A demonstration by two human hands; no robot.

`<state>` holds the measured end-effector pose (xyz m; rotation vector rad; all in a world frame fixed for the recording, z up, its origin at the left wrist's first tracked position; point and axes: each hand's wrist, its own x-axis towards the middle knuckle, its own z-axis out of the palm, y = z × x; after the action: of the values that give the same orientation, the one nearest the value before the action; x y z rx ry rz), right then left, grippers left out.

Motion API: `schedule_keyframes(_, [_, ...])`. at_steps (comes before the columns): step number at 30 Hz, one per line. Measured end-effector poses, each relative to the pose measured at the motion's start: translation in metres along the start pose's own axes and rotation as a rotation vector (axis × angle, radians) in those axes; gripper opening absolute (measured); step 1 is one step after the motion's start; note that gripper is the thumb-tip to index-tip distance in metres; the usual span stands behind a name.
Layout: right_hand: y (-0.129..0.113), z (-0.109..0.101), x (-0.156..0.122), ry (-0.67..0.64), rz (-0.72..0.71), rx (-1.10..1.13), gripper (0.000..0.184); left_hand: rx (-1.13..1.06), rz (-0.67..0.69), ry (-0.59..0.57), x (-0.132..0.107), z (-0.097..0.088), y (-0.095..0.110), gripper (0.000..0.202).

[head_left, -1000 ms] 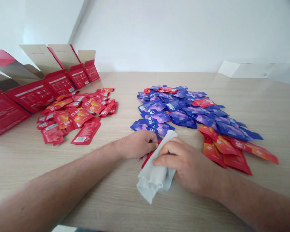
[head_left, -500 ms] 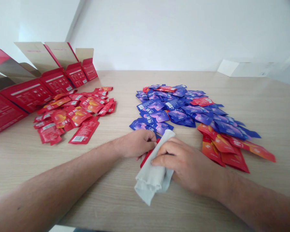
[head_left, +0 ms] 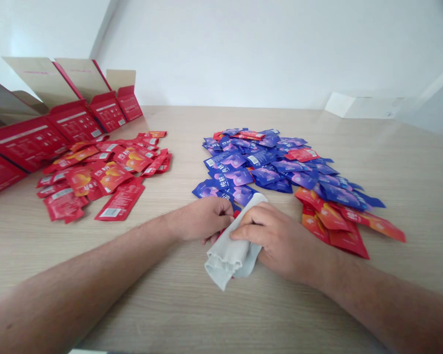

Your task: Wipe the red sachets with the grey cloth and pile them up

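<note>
Left hand (head_left: 201, 220) pinching a red packet (head_left: 224, 232), right hand (head_left: 276, 241) clamping a grey cloth (head_left: 225, 258) around it, the two together on the tabletop (head_left: 77, 275) just below the blue packets (head_left: 258, 164). Best a firm, even grip.

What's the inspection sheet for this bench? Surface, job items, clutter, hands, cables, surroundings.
Surface: light wood-grain table, no damage visible.
Job items: pale grey cloth between the hands, red packet partly hidden under it.
Clutter: blue sachet pile, with red-orange sachets at its near right; second red-orange pile on the left; open red cartons far left; white card piece at the far edge.
Hands: left hand curled at the cloth's edge; right hand closed over the cloth.
Cables: nothing seen.
Surroundings: plain white wall.
</note>
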<state>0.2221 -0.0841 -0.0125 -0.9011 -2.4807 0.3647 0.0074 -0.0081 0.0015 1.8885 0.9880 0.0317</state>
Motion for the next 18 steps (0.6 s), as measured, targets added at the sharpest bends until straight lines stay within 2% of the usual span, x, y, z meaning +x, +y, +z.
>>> schedule_keyframes(4, [-0.005,0.0,-0.001,-0.054,-0.102,0.014,0.027,0.007,0.001,-0.013,0.0,0.0,0.0,0.012])
schedule_keyframes(10, [0.002,-0.001,0.0,-0.003,0.031,-0.011,0.034,-0.004,-0.005,0.004,0.002,0.0,-0.001,0.014])
schedule_keyframes(15, [-0.009,0.0,-0.002,-0.084,-0.104,0.01,0.024,0.004,0.014,-0.025,0.0,0.0,0.0,0.012])
schedule_keyframes(18, [-0.005,-0.001,-0.002,-0.051,-0.056,-0.002,0.025,-0.007,0.004,-0.01,0.0,0.001,0.0,0.013])
